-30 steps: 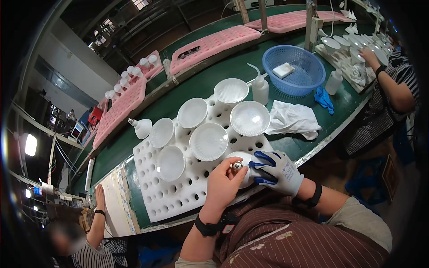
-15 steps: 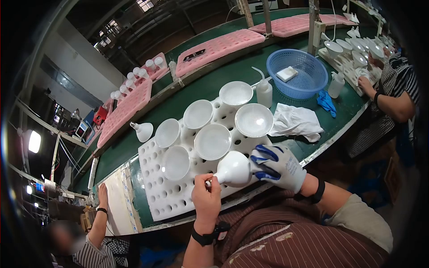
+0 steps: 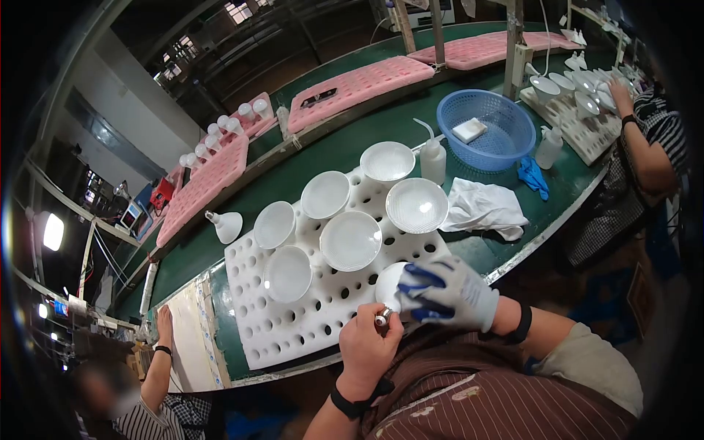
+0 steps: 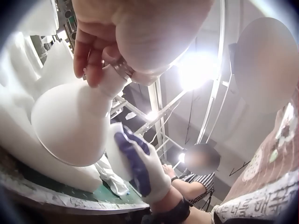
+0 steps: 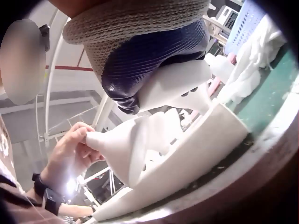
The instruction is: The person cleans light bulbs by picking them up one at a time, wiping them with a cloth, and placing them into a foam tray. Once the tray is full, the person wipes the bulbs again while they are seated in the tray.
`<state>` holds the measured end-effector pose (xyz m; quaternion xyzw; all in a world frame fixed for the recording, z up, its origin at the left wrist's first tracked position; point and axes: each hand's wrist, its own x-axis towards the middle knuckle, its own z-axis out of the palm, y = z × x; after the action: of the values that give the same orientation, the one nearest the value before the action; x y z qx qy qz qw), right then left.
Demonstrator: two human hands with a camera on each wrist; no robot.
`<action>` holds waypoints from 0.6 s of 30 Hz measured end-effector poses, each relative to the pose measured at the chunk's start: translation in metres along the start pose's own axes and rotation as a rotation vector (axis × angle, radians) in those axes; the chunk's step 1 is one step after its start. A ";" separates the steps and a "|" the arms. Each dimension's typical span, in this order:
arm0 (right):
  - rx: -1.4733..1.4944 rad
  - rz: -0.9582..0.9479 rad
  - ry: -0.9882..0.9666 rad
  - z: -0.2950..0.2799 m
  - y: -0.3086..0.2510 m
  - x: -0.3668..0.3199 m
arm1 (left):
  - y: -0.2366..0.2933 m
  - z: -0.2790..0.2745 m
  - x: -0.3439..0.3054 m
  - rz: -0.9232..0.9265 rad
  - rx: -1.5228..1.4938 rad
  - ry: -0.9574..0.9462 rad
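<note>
My bare left hand (image 3: 367,345) pinches a white reflector bulb (image 4: 70,119) by its metal screw base (image 4: 122,69). The bulb is tilted above the front edge of a white foam tray (image 3: 323,287) full of holes. My gloved right hand (image 3: 455,293), in a grey glove with blue-coated fingers, grips a white sponge-like block (image 5: 175,81). In the left wrist view this block is close beside the bulb's wide rim. Several more reflector bulbs (image 3: 350,240) stand lens up in the tray, and one bulb (image 3: 227,226) lies on the green table behind it.
Behind the tray's right side are a squeeze bottle (image 3: 433,160), a white cloth (image 3: 480,209) and a blue basket (image 3: 513,136) with a white block (image 3: 469,130) inside. A blue glove (image 3: 533,178) lies near another bottle (image 3: 548,149). People work at both sides; pink foam trays (image 3: 359,84) line the back.
My left hand swung left with the bulb turned on its side, then came back right towards my gloved hand. The gloved hand stayed near the tray's right front and now looks blurred.
</note>
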<state>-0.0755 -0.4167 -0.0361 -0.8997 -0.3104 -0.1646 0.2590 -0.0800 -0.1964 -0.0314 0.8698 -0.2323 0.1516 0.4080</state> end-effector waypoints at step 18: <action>-0.115 0.216 -0.003 -0.001 0.038 -0.006 | -0.002 -0.017 -0.002 0.139 -0.005 -0.151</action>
<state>-0.0561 -0.4460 -0.0516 -0.9415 -0.2022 -0.1519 0.2225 -0.0819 -0.1821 -0.0229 0.8595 -0.3227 0.1129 0.3800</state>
